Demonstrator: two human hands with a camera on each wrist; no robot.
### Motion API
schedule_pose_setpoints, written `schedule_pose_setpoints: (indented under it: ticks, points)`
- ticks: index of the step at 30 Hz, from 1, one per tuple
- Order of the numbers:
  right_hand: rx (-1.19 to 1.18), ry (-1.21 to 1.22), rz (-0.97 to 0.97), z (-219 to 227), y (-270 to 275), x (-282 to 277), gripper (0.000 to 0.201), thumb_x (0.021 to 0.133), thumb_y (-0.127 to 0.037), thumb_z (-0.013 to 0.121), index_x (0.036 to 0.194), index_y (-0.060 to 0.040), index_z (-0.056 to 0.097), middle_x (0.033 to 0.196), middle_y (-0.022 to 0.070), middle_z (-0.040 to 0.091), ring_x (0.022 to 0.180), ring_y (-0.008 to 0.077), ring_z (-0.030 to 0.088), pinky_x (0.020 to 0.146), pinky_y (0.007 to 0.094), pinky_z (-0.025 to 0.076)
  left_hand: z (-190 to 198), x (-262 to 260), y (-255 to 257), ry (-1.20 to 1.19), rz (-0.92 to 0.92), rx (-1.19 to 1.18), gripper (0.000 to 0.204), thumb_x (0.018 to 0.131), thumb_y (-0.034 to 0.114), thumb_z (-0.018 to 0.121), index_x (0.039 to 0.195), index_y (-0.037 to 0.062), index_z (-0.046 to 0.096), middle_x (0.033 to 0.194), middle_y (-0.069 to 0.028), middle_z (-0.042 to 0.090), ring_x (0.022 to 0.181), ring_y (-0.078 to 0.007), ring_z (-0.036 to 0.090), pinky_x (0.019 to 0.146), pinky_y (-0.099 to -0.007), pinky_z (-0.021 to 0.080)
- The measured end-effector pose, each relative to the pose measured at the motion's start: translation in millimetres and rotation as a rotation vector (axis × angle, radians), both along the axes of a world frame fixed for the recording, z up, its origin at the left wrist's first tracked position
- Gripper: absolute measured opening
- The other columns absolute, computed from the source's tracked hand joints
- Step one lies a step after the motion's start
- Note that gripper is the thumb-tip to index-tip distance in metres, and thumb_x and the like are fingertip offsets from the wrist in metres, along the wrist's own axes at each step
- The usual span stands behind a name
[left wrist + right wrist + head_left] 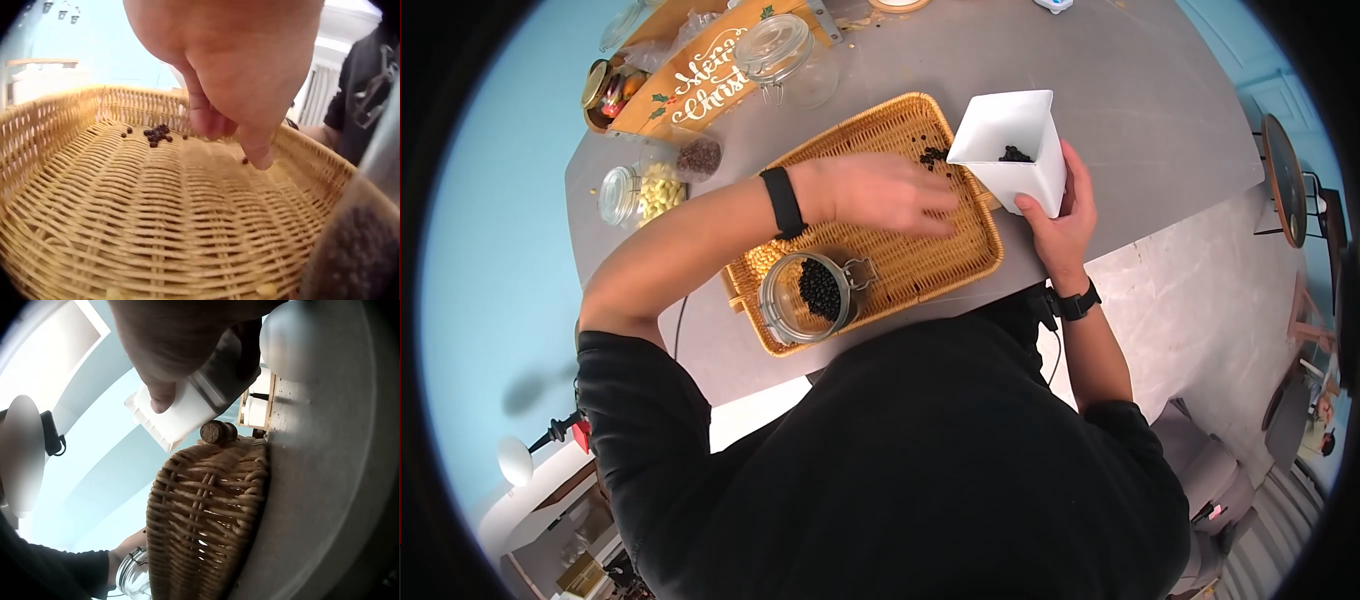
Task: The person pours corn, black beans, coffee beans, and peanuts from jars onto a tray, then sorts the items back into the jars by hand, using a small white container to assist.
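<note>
My left hand (pixel 885 195) reaches over the wicker basket (pixel 890 285), its thumb and fingers apart in the left wrist view. A single dark bean (pixel 244 160) shows right beside the thumb tip. Several black beans (pixel 933 156) lie scattered at the basket's far right end. My right hand (pixel 1068 225) grips a white square container (pixel 1005 185) from its right side, tilted above the basket's right edge. Some black beans (pixel 1014 154) are inside it. In the basket's near left part leans a glass jar (pixel 775 305) with black beans, beside yellow kernels (pixel 766 258).
A wooden "Merry Christmas" crate (pixel 660 115) stands at the back left, next to an open clip-top jar (pixel 805 80). Left of the basket are a jar of pale yellow pieces (pixel 658 195) and a bag of reddish beans (pixel 698 156). The grey table (pixel 1145 140) extends right.
</note>
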State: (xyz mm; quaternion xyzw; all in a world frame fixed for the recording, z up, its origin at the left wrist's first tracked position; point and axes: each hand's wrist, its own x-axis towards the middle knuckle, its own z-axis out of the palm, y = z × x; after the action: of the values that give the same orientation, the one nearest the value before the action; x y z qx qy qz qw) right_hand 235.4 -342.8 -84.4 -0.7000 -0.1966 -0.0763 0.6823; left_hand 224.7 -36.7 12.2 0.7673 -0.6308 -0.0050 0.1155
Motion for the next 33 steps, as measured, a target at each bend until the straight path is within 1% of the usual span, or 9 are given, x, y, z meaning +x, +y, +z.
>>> schedule_pose_setpoints:
  ticks: [4,10,13,16,22,25,28,31,33]
  points:
    - [0.005,0.018,0.006,-0.7,1.2,0.6,0.092,0.087,-0.016,0.1,0.164,0.0,0.054,0.152,0.0135,0.061,0.139,0.0266,0.065,0.113,0.0421,0.058,-16.9,0.4,-3.6,-0.009,-0.128,0.025,0.018,0.092,0.013,0.074,0.106,0.0036,0.071,0.104,-0.0088,0.063,0.099,-0.0265,0.072,0.078,-0.0383,0.066]
    - [-0.022,0.004,-0.008,0.9,-0.8,-0.5,0.092,0.087,-0.015,0.1,0.164,-0.0002,0.054,0.153,0.0139,0.061,0.138,0.0267,0.065,0.112,0.0421,0.059,-25.4,10.1,3.1,0.032,-0.042,0.041,0.009,0.09,0.008,0.073,0.095,0.0014,0.068,0.102,-0.01,0.063,0.099,-0.0273,0.073,0.077,-0.038,0.067]
    - [-0.019,0.015,-0.003,-0.7,-0.8,0.1,0.091,0.087,-0.016,0.101,0.164,-0.0001,0.054,0.153,0.0142,0.062,0.138,0.0269,0.065,0.111,0.0423,0.059,-20.3,20.5,10.6,-0.067,0.068,0.068,0.013,0.089,0.009,0.074,0.099,0.0007,0.07,0.103,-0.011,0.066,0.102,-0.0278,0.074,0.08,-0.0391,0.067]
    - [-0.017,0.011,0.001,0.6,-0.5,-0.4,0.092,0.087,-0.016,0.101,0.164,0.0,0.054,0.153,0.0145,0.062,0.138,0.0271,0.065,0.112,0.0424,0.059,-26.0,28.6,16.1,-0.091,0.161,-0.012,0.02,0.09,0.012,0.078,0.107,0.001,0.074,0.108,-0.0115,0.07,0.106,-0.0295,0.075,0.087,-0.0415,0.067]
    - [-0.016,0.005,-0.006,0.6,-0.5,-0.5,0.092,0.087,-0.016,0.101,0.164,0.0,0.054,0.153,0.0148,0.062,0.138,0.0272,0.065,0.113,0.0426,0.058,-29.9,13.4,18.7,0.103,0.769,-0.154,0.04,0.093,0.014,0.085,0.128,-0.0023,0.075,0.126,-0.0176,0.075,0.119,-0.0393,0.074,0.102,-0.0474,0.063]
    - [-0.018,0.003,-0.008,0.1,-0.1,-0.1,0.092,0.087,-0.016,0.101,0.164,-0.0001,0.054,0.153,0.015,0.062,0.138,0.0273,0.066,0.112,0.0426,0.058,-31.6,10.1,20.0,0.178,0.686,-0.144,0.045,0.093,0.012,0.086,0.134,-0.0029,0.073,0.131,-0.0203,0.075,0.122,-0.0424,0.072,0.105,-0.0489,0.062]
    - [-0.024,0.003,-0.005,-0.7,-0.5,0.0,0.092,0.087,-0.016,0.101,0.164,-0.0004,0.054,0.154,0.015,0.062,0.138,0.0273,0.065,0.112,0.0427,0.058,-35.0,3.4,19.3,0.19,0.616,-0.119,0.046,0.092,0.01,0.087,0.134,-0.0026,0.073,0.131,-0.0203,0.075,0.122,-0.0418,0.072,0.106,-0.0484,0.061]
    - [-0.026,-0.006,-0.011,-2.4,-0.5,1.2,0.092,0.087,-0.017,0.101,0.164,-0.0006,0.054,0.154,0.0149,0.062,0.138,0.0274,0.065,0.112,0.0428,0.059,-26.7,1.8,24.3,0.171,0.655,-0.195,0.045,0.09,0.008,0.089,0.132,-0.0021,0.074,0.125,-0.0187,0.076,0.115,-0.0399,0.074,0.1,-0.048,0.062]
    - [-0.026,-0.005,-0.014,-2.4,-1.0,0.5,0.092,0.087,-0.017,0.101,0.165,-0.0008,0.054,0.154,0.0149,0.062,0.138,0.0273,0.065,0.112,0.0428,0.059,-14.3,-1.4,22.4,0.313,0.833,-0.059,0.044,0.089,0.008,0.09,0.128,-0.005,0.075,0.124,-0.0215,0.075,0.116,-0.0433,0.073,0.102,-0.0492,0.062]
